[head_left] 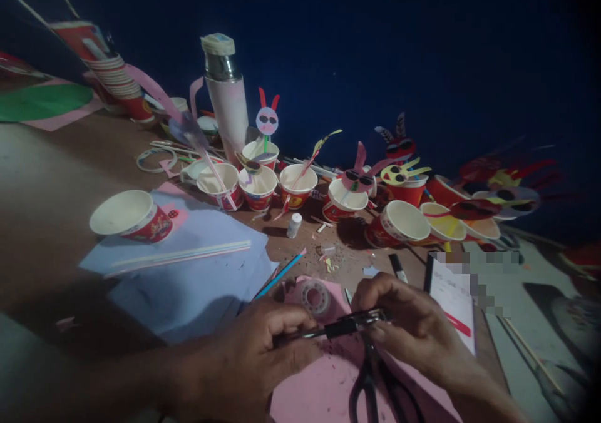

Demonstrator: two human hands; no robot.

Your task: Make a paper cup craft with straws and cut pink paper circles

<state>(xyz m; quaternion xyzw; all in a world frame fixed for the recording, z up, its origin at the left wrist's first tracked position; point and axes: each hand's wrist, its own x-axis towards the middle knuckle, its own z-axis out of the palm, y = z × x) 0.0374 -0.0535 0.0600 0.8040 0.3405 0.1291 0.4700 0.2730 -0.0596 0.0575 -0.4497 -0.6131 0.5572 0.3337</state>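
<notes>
My left hand [277, 335] pinches one end of a dark pen [342, 326] with a black grip. At the pen's other end, my right hand [413, 323] has its fingers closed round it. Black-handled scissors [369, 382] lie below on pink paper [310, 379], their blades partly hidden by the pen and my right hand. Just beyond my left fingers is a clear tape roll [314, 298] on the same paper. A blue pencil [280, 275] lies behind my left hand.
Red paper cups [298, 185] with paper figures on sticks line the back, near a tall flask [225, 107]. Blue sheets [188, 285] bear straws [183, 257] and one cup [129, 216]. A small white bottle [294, 225], a black marker [398, 266] and a white notepad [453, 291] lie nearby.
</notes>
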